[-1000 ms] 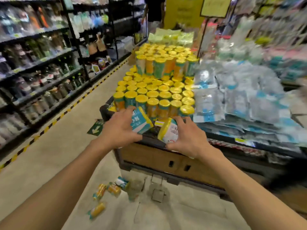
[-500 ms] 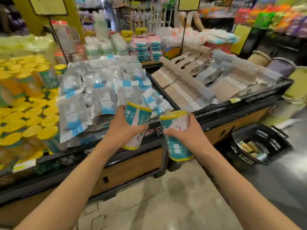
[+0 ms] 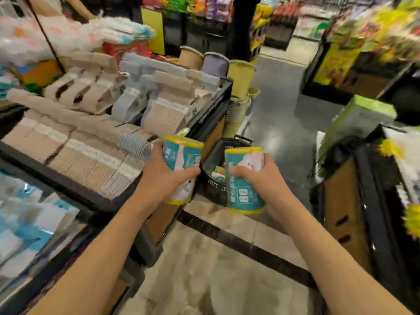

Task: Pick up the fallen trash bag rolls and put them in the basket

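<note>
My left hand grips a teal and yellow trash bag roll, held upright in front of me. A second roll of the same kind, marked 80, is gripped by my right hand. Between and just beyond the two rolls, a black shopping basket stands on the floor beside the display stand's corner. Several packs lie inside it. Both rolls partly hide the basket.
A black-rimmed display stand with beige and grey packs fills the left. Stacked bins stand at its far corner. Another wooden stand is on the right. A grey aisle floor runs ahead between them.
The view has swung right, away from the yellow-capped rolls display. The basket, earlier at the far right, now sits just behind my hands. Both hands keep their rolls.
</note>
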